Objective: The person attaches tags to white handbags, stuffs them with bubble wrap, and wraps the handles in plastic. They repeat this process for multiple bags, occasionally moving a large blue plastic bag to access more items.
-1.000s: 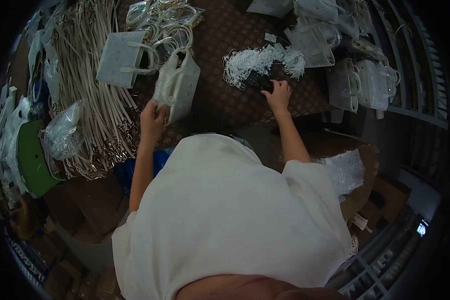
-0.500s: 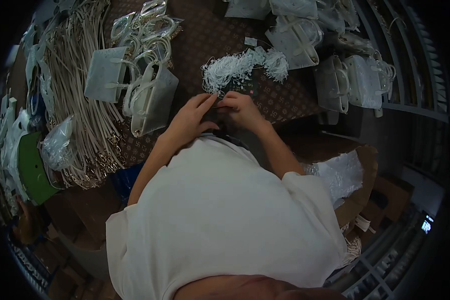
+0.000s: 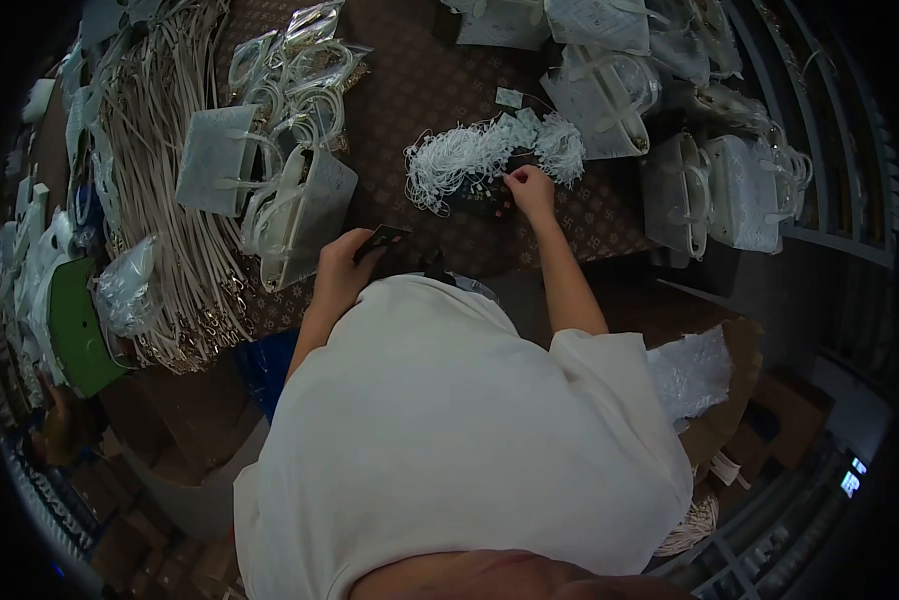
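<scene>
My left hand (image 3: pixel 342 268) is closed on a dark, flat card (image 3: pixel 386 236) with small reddish marks, held over the near edge of the table (image 3: pixel 460 240). At the right side of a pile of white strings (image 3: pixel 460 160), my right hand (image 3: pixel 533 192) has its fingertips pinched together. Whatever lies between those fingertips is too small to make out. Dark cards (image 3: pixel 485 203) lie just left of the right hand, partly under the strings. A small pale tag (image 3: pixel 509 98) rests beyond the pile.
White handbags (image 3: pixel 300 215) stand at the left, beside many long beige straps (image 3: pixel 185 190) with metal clasps. More white handbags (image 3: pixel 610 105) crowd the right side. A brown carton (image 3: pixel 735 365) holding plastic wrap sits by my right side. Metal shelving (image 3: pixel 855 190) stands farther right.
My hands were close together at the near edge of the string pile. The left has moved left and toward me with the dark card; the right has moved right to the pile.
</scene>
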